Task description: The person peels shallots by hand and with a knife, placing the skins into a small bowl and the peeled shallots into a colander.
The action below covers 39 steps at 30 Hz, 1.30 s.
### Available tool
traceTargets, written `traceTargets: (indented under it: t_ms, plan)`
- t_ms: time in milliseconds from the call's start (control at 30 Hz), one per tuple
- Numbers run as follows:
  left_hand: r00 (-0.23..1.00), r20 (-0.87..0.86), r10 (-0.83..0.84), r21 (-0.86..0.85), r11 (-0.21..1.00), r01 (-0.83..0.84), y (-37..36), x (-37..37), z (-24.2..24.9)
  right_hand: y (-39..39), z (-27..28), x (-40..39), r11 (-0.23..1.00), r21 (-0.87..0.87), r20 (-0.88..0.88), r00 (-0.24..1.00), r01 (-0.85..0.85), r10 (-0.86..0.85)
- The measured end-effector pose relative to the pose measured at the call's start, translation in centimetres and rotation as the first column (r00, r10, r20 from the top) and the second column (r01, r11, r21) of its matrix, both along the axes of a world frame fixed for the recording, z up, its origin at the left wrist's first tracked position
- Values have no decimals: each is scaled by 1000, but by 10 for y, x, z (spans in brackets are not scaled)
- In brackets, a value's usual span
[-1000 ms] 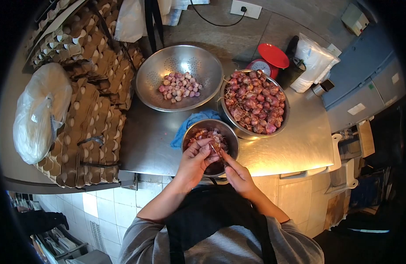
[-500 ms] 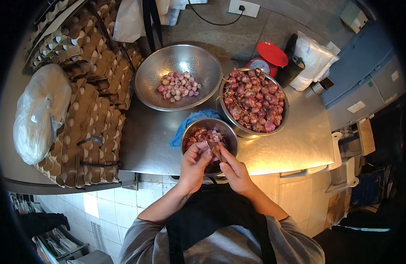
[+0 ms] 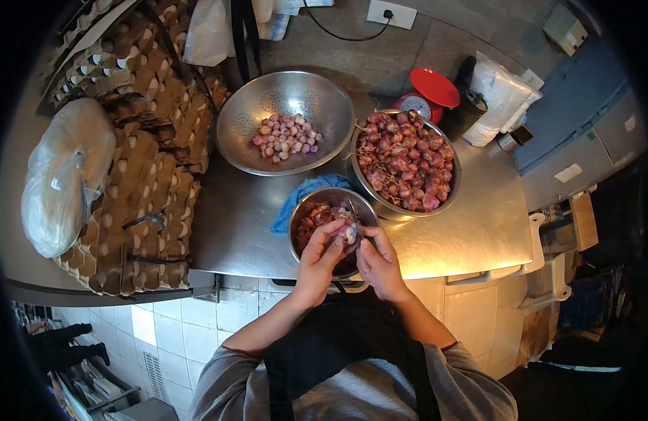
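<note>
Both hands are over a small steel bowl [image 3: 293, 235] at the table's front edge, which holds reddish shallot skins [image 3: 312, 221]. My left hand [image 3: 318, 265] pinches a pale pink shallot [image 3: 350, 235] between thumb and fingers. In my right hand [image 3: 381, 266] is a small knife [image 3: 355, 213], its blade pointing up and away beside the shallot. My right fingers wrap the handle and hide most of it. Behind stand a steel colander [image 3: 232, 140] with peeled shallots [image 3: 287, 137] and a large steel bowl [image 3: 456, 189] heaped with unpeeled shallots [image 3: 406, 160].
A blue cloth [image 3: 287, 214] lies behind the small bowl on the steel table [image 3: 232, 242]. Egg trays [image 3: 145, 210] are stacked at left with a filled plastic bag [image 3: 64, 182] on them. A red scale [image 3: 435, 87] and plastic bags [image 3: 498, 98] stand at back right.
The knife has swung from across the shallot to pointing away from me. My right hand has shifted slightly right, and the pale shallot shows more clearly.
</note>
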<state>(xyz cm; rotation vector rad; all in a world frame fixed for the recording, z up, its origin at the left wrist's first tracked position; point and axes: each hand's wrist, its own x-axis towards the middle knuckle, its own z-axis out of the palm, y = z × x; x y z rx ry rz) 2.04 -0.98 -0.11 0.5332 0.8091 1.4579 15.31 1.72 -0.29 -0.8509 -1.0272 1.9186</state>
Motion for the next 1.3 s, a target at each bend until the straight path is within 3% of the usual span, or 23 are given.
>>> traceTargets:
  t_ms: [33,133,233,567,667,800,967,1033,1233,1300]
  plan:
    - [992,128,-14,-54,998,21,2,0,3,0,1,0,1000,5,6,1000,3,-3]
    - [998,41,-45,-51,998,47,6,-4,-4,-2,-2,-1,994,101,85,996,32,-40]
    - [949,-312,-53,19,998,62,6,-6,-8,-3,-4,-2,990,137,110,993,27,-43]
    - [972,-208,-112,47,991,125,3,-12,6,18,-9,14,998,24,95,993,63,-65]
    - [977,-181,-109,59,991,122,2,-13,6,17,7,13,996,73,229,971,51,-67]
    - [986,-92,-139,28,990,142,5,-17,0,10,4,15,982,175,278,960,-69,18]
    - [989,125,-74,13,997,73,9,-15,-2,-5,7,20,983,-20,62,981,-181,182]
    - [986,157,-58,34,998,53,10,-13,-4,-11,9,17,980,33,74,979,-194,191]
    - [993,106,-54,63,997,48,10,-12,-7,-13,7,12,975,117,120,977,-188,174]
    - [999,-32,-39,92,995,41,10,-12,-10,-12,7,13,976,112,125,977,-188,174]
